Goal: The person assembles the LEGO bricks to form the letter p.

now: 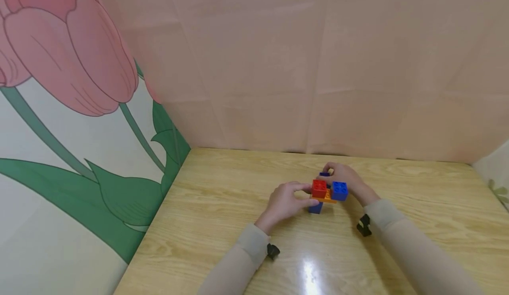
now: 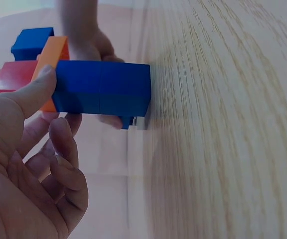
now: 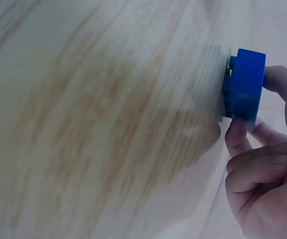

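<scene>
My left hand (image 1: 284, 202) grips a small toy-brick build between thumb and fingers. Its orange plate (image 1: 328, 200) carries a red brick (image 1: 319, 188) and a blue brick (image 1: 339, 190) side by side, and two stacked blue bricks (image 2: 101, 87) form a leg beneath. In the left wrist view the thumb presses on the orange plate's edge. Behind the build, my right hand (image 1: 346, 178) pinches a separate blue brick (image 3: 249, 84) by its sides, studs facing the tabletop. Whether that brick touches the table I cannot tell. The build hides part of the right hand in the head view.
Both hands work over a light wooden table (image 1: 222, 184), towards its back edge. A pinkish cloth wall (image 1: 254, 65) rises behind the table, and a tulip-printed panel (image 1: 71, 52) stands on the left. Dark wrist-camera mounts (image 1: 273, 251) sit at both cuffs.
</scene>
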`<act>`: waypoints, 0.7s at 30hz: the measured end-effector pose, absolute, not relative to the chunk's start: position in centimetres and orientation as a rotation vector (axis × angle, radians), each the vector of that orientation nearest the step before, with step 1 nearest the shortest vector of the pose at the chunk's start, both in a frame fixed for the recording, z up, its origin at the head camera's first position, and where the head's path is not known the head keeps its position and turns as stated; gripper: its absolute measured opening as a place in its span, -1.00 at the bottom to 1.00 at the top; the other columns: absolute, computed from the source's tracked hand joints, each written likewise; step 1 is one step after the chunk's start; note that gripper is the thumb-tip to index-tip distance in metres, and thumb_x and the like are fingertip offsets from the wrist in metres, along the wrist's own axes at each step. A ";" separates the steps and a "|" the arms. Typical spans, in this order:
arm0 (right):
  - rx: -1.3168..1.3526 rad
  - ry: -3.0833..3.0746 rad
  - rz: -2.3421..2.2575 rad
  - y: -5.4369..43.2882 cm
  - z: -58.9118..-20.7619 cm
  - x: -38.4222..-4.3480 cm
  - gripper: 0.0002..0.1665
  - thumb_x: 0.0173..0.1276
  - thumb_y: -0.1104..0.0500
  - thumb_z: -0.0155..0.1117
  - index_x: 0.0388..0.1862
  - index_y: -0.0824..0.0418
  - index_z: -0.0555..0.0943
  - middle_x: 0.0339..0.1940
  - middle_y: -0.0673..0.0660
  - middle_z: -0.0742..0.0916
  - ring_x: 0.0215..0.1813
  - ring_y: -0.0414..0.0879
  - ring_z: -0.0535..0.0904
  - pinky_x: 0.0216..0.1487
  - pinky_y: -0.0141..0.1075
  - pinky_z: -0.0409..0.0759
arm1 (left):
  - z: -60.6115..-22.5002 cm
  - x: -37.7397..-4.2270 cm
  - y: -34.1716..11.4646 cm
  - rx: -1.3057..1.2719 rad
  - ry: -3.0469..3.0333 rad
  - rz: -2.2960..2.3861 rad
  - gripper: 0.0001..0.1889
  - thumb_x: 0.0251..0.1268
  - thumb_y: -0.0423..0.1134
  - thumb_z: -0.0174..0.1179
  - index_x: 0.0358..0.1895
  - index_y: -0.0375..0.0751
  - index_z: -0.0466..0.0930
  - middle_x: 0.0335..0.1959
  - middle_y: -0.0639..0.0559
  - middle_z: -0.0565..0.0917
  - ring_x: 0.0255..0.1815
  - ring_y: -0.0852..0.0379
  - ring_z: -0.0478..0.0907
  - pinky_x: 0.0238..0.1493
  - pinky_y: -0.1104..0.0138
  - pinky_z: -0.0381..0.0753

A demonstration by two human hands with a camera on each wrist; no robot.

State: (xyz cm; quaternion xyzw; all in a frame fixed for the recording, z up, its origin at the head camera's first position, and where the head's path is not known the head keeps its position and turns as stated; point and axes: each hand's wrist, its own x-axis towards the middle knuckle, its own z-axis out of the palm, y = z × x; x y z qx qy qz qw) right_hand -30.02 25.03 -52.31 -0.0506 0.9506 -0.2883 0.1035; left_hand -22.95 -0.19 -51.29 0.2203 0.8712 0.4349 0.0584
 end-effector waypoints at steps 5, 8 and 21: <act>-0.172 2.821 -0.829 25.3 -52.6 -30.1 -0.43 0.45 -0.22 0.33 0.09 0.24 0.64 -0.16 0.24 0.74 -0.21 0.10 0.61 -0.22 -0.11 0.52 | -51.3 -22.9 -0.2 0.672 2.641 1.309 -0.50 0.21 0.32 0.38 0.17 0.26 0.76 -0.02 0.48 0.68 0.20 0.24 0.60 0.24 0.10 0.55; -0.184 2.837 -0.848 25.4 -52.2 -29.9 -0.45 0.46 -0.20 0.32 0.09 0.24 0.63 -0.20 0.22 0.73 -0.25 0.08 0.60 -0.27 -0.14 0.50 | -51.3 -22.9 -0.2 0.678 2.645 1.301 -0.49 0.21 0.32 0.37 0.18 0.25 0.75 -0.01 0.48 0.68 0.21 0.22 0.60 0.24 0.10 0.55; -0.239 2.930 -0.935 26.1 -50.7 -28.7 -0.52 0.48 -0.14 0.34 0.12 0.19 0.62 -0.21 0.23 0.72 -0.27 0.08 0.58 -0.33 -0.18 0.47 | -51.2 -23.0 -0.3 0.665 2.656 1.299 -0.50 0.20 0.31 0.39 0.16 0.23 0.77 -0.01 0.47 0.69 0.19 0.17 0.63 0.21 0.12 0.56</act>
